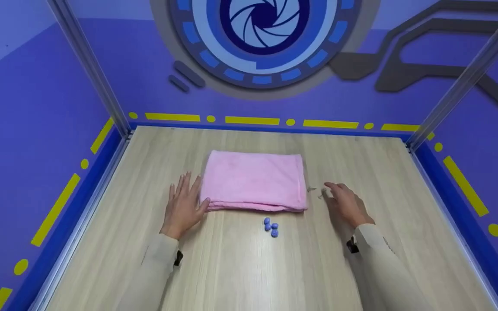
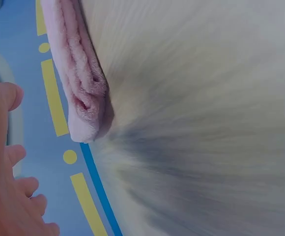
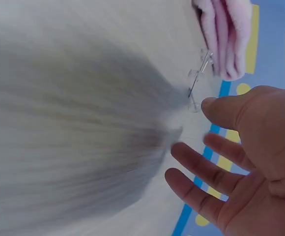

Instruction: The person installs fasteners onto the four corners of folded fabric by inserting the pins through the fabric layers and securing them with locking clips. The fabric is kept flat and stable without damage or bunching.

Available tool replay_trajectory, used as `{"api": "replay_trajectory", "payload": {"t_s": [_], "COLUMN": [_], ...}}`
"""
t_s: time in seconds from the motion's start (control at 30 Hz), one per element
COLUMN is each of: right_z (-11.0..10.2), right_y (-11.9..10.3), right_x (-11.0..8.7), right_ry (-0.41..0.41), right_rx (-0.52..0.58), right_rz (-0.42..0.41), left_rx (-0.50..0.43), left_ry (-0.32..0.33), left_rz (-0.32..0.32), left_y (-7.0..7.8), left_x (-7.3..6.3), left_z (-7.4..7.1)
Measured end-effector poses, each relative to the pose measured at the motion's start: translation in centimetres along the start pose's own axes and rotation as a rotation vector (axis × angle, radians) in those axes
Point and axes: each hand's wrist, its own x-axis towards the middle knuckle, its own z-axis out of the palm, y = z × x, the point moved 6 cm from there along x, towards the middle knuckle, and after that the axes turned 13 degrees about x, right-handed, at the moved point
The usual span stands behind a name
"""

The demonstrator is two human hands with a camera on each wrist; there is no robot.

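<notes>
Step in hand, as judged from the pose: collecting the small clear pieces (image 1: 322,192) at the right of the folded pink cloth (image 1: 253,179). Sharp metal appears to run through them; treat each as a pin.

1. Approach low. Bring thumb and index finger down on either side of one clear body, and avoid sweeping the fingers across the metal.
2. Pinch one piece at a time by the plastic. Turn any point away from palm and cloth before lifting; plush fabric would probably snag.
3. Leave the cloth undisturbed. Its stacked folds would likely slip if dragged.
4. Keep the right sleeve (image 1: 389,268) clear of the small blue pieces (image 1: 274,233), which look rounded and may roll.

Location: the cloth lies about midway between the left and right edges of the surface (image 1: 231,268), with its long sides roughly parallel to the far edge. The blue pieces lie just off its near side.

Hand pose: the right hand (image 1: 347,205) reaches in toward the clear pieces from the near right, fingers slightly bent, thumb and fingers apart, holding nothing. The left hand (image 1: 183,208) is at the cloth's left side, fingers extended toward the far edge, thumb spread toward the near left corner of the cloth. It holds nothing; whether it touches the fabric cannot be told.
</notes>
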Motion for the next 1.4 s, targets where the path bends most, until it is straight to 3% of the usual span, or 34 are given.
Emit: {"api": "replay_trajectory", "payload": {"t_s": [0.2,0.4,0.73,0.9,1.07,1.3,1.4], "right_z": [0.6,0.6,0.6,1.2,1.5,0.9,0.5], "right_y": [0.2,0.6,1.3,1.6,2.1,2.1,1.6], "right_x": [1.8,2.6,4.3,4.4,4.2,4.0,4.0], "right_ry": [-0.055,-0.054,-0.093,-0.082,-0.089,-0.077,-0.033], "right_rx": [-0.045,-0.050,-0.054,-0.020,-0.003,0.007,0.057], "right_rz": [0.012,0.021,0.080,0.085,0.113,0.148,0.116], "left_rx": [-0.059,-0.119,-0.097,-0.081,-0.088,-0.099,-0.114], "left_ry": [-0.006,0.000,0.087,0.107,0.088,0.087,0.094], "left_rz": [-0.010,0.006,0.017,0.013,-0.003,0.017,0.044], "left_y": [0.4,1.2,1.1,0.8,0.9,1.7,2.4], "left_x": [-0.1,0.0,-0.1,-0.8,-1.3,-0.8,-0.3], "left_z": [-0.1,-0.3,-0.8,-0.4,0.0,-0.4,-0.6]}}
